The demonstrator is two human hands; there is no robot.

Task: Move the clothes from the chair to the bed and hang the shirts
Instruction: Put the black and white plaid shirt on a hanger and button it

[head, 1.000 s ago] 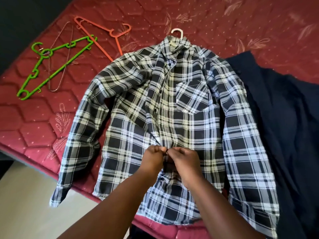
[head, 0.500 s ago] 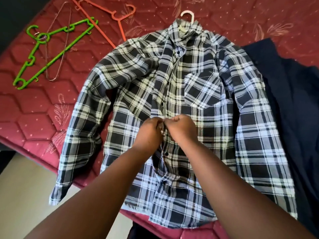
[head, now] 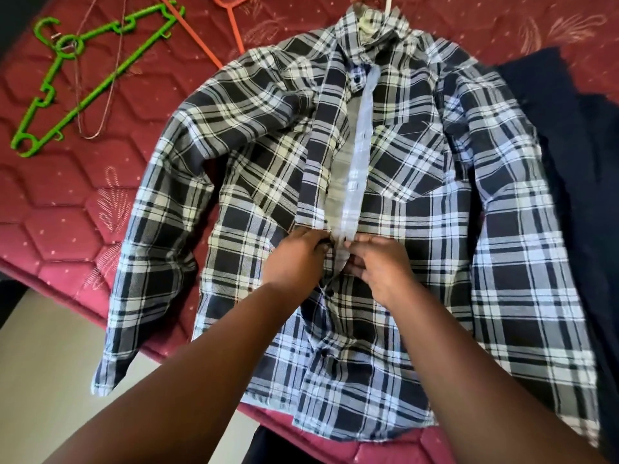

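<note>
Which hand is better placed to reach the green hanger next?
Left, probably. The green hanger lies on the left hand's side of the plaid shirt; both hands pinch its placket.

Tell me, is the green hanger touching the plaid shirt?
Apart. The head view shows bare red mattress between the green hanger and the plaid shirt, nearest at its sleeve.

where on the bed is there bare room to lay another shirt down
Bare mattress lies between the green hanger and the plaid shirt sleeve, and top right above the navy garment. The centre is covered by the shirt; the top left holds an orange hanger.
</note>
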